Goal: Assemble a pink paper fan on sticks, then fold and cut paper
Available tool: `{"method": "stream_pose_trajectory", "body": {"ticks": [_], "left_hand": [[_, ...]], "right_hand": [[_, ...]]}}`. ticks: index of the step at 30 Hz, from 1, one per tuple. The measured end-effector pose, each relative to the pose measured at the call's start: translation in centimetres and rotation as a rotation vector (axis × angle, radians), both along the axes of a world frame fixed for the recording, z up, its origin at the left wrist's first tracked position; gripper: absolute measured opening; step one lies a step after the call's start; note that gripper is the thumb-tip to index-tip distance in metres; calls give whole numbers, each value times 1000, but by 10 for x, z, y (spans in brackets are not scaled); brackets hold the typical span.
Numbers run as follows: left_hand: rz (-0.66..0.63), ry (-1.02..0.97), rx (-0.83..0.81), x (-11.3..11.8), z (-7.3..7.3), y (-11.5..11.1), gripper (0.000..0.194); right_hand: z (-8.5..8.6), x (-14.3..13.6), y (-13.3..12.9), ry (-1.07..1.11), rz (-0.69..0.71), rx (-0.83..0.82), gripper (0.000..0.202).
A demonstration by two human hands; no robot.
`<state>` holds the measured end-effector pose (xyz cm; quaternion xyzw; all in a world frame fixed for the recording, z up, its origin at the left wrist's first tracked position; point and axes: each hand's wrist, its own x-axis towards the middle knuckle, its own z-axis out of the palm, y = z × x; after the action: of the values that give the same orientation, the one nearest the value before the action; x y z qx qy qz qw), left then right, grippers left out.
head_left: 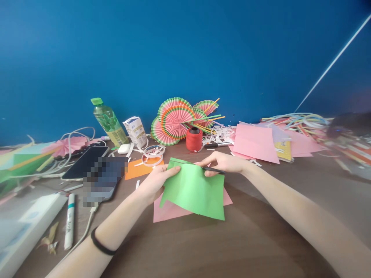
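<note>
A sheet of green paper (pixel 193 191) is bent in a soft curve above the table, over a pink sheet (pixel 168 214). My left hand (pixel 160 179) pinches its upper left edge, thumb on top. At the upper right edge, my right hand (pixel 223 163) is closed around a slim black tool (pixel 213 170) lying along the paper. Its kind is not clear, as the fingers cover part of it. Partly under my left hand lies an orange sheet (pixel 135 170), with rolls of white tape (pixel 153 152) on it.
Behind stand a red thread spool (pixel 194 139), folded paper fans (pixel 176 121), a milk carton (pixel 135 131) and a green bottle (pixel 109 121). Pink sheets (pixel 255 143) are stacked right. Phones (pixel 87 162), cables, a white marker (pixel 69 222) and a white box (pixel 31 227) lie left.
</note>
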<state>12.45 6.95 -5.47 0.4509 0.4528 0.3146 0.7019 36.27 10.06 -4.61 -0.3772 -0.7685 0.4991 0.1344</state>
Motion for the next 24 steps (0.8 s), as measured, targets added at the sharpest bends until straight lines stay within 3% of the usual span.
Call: {"method": "stream_pose_trajectory", "body": {"ticks": [24], "left_hand": [[10,-22,-19,0,0,1,25]], "right_hand": [[-6,0,2,18,-9,-47,62]]}}
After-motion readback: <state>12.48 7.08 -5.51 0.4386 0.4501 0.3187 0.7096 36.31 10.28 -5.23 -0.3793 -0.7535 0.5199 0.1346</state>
